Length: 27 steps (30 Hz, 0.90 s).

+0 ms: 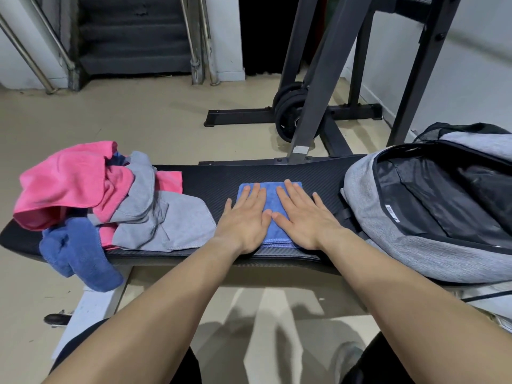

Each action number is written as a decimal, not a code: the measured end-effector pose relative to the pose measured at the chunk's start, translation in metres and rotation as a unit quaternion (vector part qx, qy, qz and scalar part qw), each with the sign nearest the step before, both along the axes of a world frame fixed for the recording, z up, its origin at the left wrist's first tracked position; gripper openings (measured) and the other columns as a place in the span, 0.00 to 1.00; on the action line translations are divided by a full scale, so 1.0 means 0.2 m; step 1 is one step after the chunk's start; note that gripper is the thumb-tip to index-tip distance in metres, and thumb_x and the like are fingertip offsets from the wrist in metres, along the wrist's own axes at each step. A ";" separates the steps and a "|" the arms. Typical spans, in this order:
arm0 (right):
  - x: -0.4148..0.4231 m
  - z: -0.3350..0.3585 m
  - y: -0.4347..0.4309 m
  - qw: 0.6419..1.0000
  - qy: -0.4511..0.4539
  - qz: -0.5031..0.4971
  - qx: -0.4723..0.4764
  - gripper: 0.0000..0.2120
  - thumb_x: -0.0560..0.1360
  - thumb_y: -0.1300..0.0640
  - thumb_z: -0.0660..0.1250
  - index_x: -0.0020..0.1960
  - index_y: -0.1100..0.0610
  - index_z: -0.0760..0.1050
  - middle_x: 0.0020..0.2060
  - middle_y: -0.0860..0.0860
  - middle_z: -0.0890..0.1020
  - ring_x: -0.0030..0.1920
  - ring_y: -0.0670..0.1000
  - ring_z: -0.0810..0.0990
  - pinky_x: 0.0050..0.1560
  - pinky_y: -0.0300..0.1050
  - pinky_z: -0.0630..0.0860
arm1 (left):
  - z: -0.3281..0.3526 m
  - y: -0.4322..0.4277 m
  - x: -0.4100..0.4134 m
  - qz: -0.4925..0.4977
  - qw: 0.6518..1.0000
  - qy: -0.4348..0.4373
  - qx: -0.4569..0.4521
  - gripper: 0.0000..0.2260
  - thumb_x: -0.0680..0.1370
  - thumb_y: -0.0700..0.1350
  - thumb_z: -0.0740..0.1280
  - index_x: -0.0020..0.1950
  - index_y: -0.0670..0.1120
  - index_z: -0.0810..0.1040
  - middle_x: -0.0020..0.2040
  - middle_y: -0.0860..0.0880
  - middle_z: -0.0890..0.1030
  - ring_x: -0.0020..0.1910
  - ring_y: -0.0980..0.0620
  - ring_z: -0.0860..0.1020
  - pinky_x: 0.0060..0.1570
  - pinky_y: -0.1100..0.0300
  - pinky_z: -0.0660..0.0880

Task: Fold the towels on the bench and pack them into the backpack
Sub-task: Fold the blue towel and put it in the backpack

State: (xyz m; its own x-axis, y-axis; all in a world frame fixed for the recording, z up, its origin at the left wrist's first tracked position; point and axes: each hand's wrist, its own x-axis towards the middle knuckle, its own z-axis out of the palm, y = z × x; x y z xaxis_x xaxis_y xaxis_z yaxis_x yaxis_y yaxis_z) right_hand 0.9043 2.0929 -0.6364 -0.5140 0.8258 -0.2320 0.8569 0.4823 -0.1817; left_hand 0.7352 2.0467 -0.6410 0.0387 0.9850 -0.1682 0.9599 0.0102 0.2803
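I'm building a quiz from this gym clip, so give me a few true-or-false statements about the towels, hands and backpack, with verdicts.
1. The left hand and the right hand press flat on the folded blue towel. True.
2. The backpack is zipped shut. False: its main compartment gapes open.
3. The unfolded pile lies left of the hands on the bench. True.
4. The pink towel is in the backpack. False: it lies on the pile.

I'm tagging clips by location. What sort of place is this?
Probably a small gym or workout room: a black padded bench, weight plates stored low on a dark metal rack, and stairs behind.
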 end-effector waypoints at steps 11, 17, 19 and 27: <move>-0.10 0.16 0.11 0.997 -0.039 0.036 0.049 0.29 0.84 0.42 0.48 0.81 0.53 0.53 0.81 0.51 0.50 0.81 0.52 0.47 0.79 0.59 0.45 | 0.02 0.02 -0.07 0.030 0.980 -0.160 0.113 0.21 0.84 0.41 0.52 0.78 0.46 0.64 0.81 0.47 0.57 0.80 0.50 0.53 0.77 0.54 0.54; -0.07 0.03 0.14 0.999 -0.023 0.048 0.001 0.31 0.83 0.38 0.42 0.81 0.46 0.37 0.81 0.46 0.41 0.81 0.49 0.39 0.79 0.58 0.39 | 0.10 0.05 -0.11 0.204 0.973 -0.069 0.082 0.20 0.83 0.49 0.59 0.73 0.45 0.66 0.68 0.43 0.75 0.67 0.40 0.70 0.61 0.47 0.71; -0.08 0.04 0.16 0.999 -0.010 0.043 0.015 0.32 0.82 0.37 0.45 0.82 0.46 0.40 0.81 0.48 0.49 0.80 0.52 0.46 0.79 0.59 0.42 | 0.09 0.07 -0.10 0.203 0.974 -0.069 0.071 0.17 0.82 0.48 0.60 0.69 0.45 0.67 0.64 0.42 0.77 0.63 0.40 0.73 0.57 0.47 0.73; -0.05 0.19 0.16 0.999 -0.024 -0.021 -0.018 0.46 0.65 0.26 0.65 0.76 0.45 0.58 0.62 0.48 0.73 0.65 0.54 0.74 0.56 0.52 0.69 | 0.14 0.20 -0.14 0.097 0.978 -0.169 0.076 0.11 0.80 0.43 0.65 0.61 0.52 0.73 0.57 0.50 0.77 0.56 0.48 0.76 0.60 0.49 0.73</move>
